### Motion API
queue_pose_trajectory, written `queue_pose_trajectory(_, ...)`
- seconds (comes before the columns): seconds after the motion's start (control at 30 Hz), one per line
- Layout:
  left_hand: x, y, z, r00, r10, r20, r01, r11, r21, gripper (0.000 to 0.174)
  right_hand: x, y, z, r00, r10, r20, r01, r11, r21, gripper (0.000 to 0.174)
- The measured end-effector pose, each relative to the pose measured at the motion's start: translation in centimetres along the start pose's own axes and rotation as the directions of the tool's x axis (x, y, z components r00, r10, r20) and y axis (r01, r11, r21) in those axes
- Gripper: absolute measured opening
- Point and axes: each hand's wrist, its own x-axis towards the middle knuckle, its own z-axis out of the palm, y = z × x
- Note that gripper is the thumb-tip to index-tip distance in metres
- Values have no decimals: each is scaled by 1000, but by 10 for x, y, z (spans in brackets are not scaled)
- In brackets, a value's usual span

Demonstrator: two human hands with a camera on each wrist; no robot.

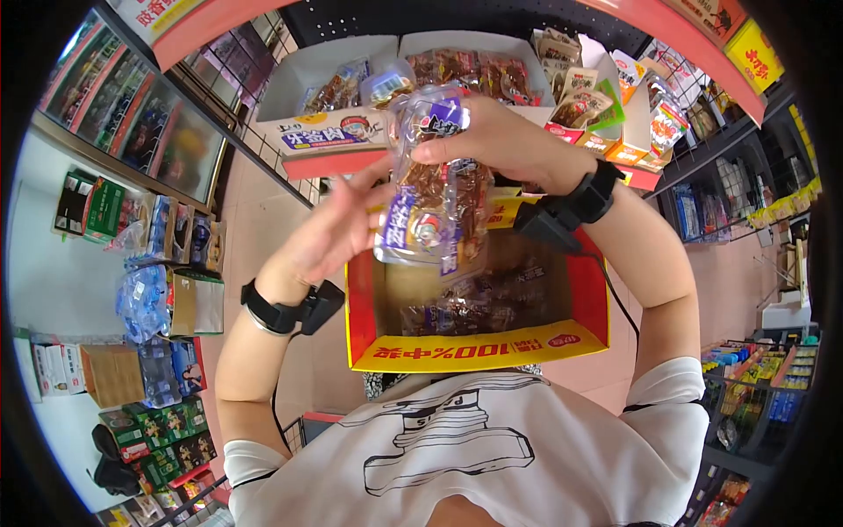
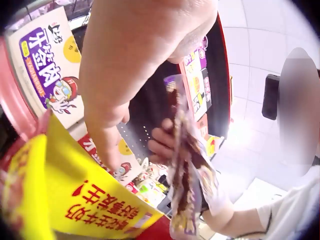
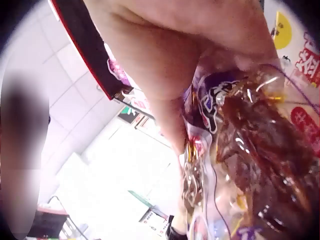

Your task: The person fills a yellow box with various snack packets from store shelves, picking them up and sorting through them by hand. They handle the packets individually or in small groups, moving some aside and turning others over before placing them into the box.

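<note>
My right hand (image 1: 505,145) grips several clear-and-purple snack packets (image 1: 430,198) by their upper end, thumb across the front. Dark reddish-brown meat pieces (image 3: 265,160) show through the plastic in the right wrist view. My left hand (image 1: 338,228) is just left of the packets with its fingers extended, fingertips right at their edge. Below both hands stands an open red-and-yellow carton (image 1: 479,350), with more purple-marked packets (image 1: 474,303) at its bottom. The left wrist view shows the held packets (image 2: 182,160) edge-on, away from the left hand (image 2: 135,65).
Behind the carton, a shelf carries a white display box (image 1: 329,136) with packets in it, and another box of packets (image 1: 474,70) beside it. Snack boxes (image 1: 628,132) stand at the shelf's right. Wire racks (image 1: 764,378) and stacked goods (image 1: 167,430) line the sides.
</note>
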Motion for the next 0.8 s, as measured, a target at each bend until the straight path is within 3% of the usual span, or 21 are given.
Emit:
queue_pose_trajectory(0.07, 4, 3, 20, 998, 59, -20, -58, 997, 52, 77, 7, 10, 3, 1000, -13, -22, 13, 1000, 21, 31)
queue_pose_trajectory(0.13, 11, 3, 32, 964, 121, -239, -55, 963, 264, 79, 11, 18, 11, 996, -7, -92, 24, 983, 183, 30)
queue_pose_trajectory(0.17, 12, 4, 36, 937, 81, -338, -5, 975, 221, 80, 11, 19, 11, 997, 26, -71, -12, 983, 185, 32)
queue_pose_trajectory(0.27, 12, -3, 28, 934, 165, -318, -71, 955, 289, 75, 10, 25, 16, 994, -29, -104, 49, 980, 191, 33)
queue_pose_trajectory(0.33, 11, -5, 24, 933, 164, -322, -67, 954, 293, 73, 7, 22, 14, 996, -7, -87, 23, 983, 180, 34)
queue_pose_trajectory(0.4, 10, -9, 16, 919, 140, -369, -46, 966, 253, 68, 6, 20, 13, 998, 64, -20, -55, 957, 284, 35)
queue_pose_trajectory(0.6, 8, -6, 9, 918, 159, -363, -82, 973, 218, 58, 0, 15, 6, 995, -41, 91, 15, 962, 272, 57)
queue_pose_trajectory(0.73, 7, -11, 5, 899, 204, -388, -113, 963, 245, 41, 0, 24, 11, 999, -46, 1, 45, 981, 190, 56)
queue_pose_trajectory(0.8, 5, -11, 0, 880, 209, -426, -111, 964, 243, 35, -5, 20, 15, 992, -4, -123, 13, 998, 69, 54)
